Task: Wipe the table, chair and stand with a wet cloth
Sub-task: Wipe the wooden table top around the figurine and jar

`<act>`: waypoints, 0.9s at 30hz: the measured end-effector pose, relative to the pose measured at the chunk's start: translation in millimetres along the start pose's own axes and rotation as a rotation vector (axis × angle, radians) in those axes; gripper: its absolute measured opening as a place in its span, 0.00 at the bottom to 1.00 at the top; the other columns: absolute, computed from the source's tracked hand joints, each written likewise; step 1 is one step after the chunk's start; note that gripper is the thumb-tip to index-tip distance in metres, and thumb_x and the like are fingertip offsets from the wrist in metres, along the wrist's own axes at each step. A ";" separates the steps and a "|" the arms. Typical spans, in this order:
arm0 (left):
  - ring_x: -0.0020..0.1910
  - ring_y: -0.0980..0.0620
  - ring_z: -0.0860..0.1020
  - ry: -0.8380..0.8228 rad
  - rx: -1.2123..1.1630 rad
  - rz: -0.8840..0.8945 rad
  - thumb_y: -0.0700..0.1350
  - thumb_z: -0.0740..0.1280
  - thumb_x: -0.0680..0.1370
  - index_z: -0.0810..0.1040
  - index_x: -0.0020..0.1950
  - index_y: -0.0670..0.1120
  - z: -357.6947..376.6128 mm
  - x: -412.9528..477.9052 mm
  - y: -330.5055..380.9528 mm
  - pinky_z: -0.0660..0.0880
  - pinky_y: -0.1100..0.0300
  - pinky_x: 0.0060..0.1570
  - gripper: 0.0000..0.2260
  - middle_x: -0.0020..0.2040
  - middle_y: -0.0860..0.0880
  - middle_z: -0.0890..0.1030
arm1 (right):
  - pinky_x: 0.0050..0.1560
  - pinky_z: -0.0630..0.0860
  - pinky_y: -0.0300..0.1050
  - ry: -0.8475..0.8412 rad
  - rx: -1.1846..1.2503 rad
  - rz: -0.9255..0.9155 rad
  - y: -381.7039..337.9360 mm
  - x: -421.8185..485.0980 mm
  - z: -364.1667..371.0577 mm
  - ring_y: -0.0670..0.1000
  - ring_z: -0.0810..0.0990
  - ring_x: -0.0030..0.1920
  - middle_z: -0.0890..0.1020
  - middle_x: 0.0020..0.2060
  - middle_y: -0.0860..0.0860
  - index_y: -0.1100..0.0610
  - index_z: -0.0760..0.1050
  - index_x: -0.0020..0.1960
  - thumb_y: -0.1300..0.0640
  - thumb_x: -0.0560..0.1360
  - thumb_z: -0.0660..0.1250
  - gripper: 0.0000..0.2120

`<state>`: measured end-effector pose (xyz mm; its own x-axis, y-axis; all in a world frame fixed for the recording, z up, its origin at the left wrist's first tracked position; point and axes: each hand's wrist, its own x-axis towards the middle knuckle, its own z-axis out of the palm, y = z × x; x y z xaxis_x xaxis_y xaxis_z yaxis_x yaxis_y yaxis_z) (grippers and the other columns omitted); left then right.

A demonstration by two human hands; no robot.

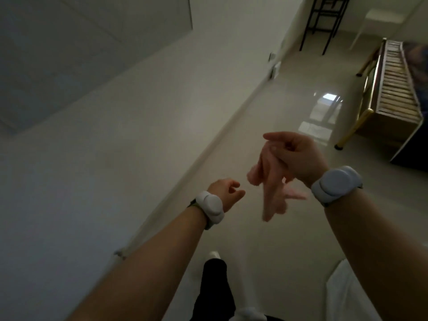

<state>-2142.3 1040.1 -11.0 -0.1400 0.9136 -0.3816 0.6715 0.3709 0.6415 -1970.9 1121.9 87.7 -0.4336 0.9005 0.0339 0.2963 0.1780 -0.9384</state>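
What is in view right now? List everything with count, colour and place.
cloth: one, pink, hanging from the right hand
stand: one, black frame, top right, far end of the wall
chair: one, white, blurred, right of the stand
slatted frame: one, wood with gold legs, right edge
wall plates: two, white, low on the wall
wall: white, left half
floor: pale, glossy, centre
sheet: one, white, bottom right; cannot tell what it covers
wristbands: two, white, one on each wrist
leg: one, black trouser, bottom centre
left hand: loosely curled, holds nothing
right hand: grips the cloth
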 end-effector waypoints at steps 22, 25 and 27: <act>0.54 0.39 0.75 0.042 -0.856 -0.285 0.40 0.58 0.78 0.75 0.58 0.38 -88.2 423.3 133.7 0.74 0.48 0.49 0.12 0.57 0.37 0.76 | 0.57 0.74 0.48 0.415 -0.005 0.138 121.2 334.2 -196.6 0.47 0.74 0.54 0.76 0.48 0.40 0.50 0.76 0.57 0.64 0.78 0.61 0.14; 0.57 0.32 0.74 -0.050 -0.984 -0.235 0.40 0.53 0.78 0.69 0.64 0.29 -93.1 473.2 182.6 0.72 0.39 0.53 0.19 0.61 0.28 0.72 | 0.54 0.74 0.45 0.413 -0.037 0.143 130.0 386.4 -239.1 0.42 0.73 0.50 0.74 0.47 0.37 0.51 0.77 0.58 0.63 0.78 0.60 0.13; 0.49 0.32 0.75 -0.141 -1.055 -0.144 0.46 0.50 0.79 0.69 0.62 0.26 -98.6 501.6 217.5 0.73 0.42 0.49 0.24 0.53 0.25 0.74 | 0.52 0.74 0.41 0.410 -0.044 0.132 135.2 423.6 -265.0 0.41 0.74 0.48 0.76 0.47 0.40 0.52 0.77 0.58 0.63 0.78 0.61 0.13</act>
<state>-2138.2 1595.5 2.8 -0.0374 0.8472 -0.5299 -0.3216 0.4918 0.8091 -1889.0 1632.6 66.3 -0.0184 0.9982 0.0563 0.3662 0.0591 -0.9286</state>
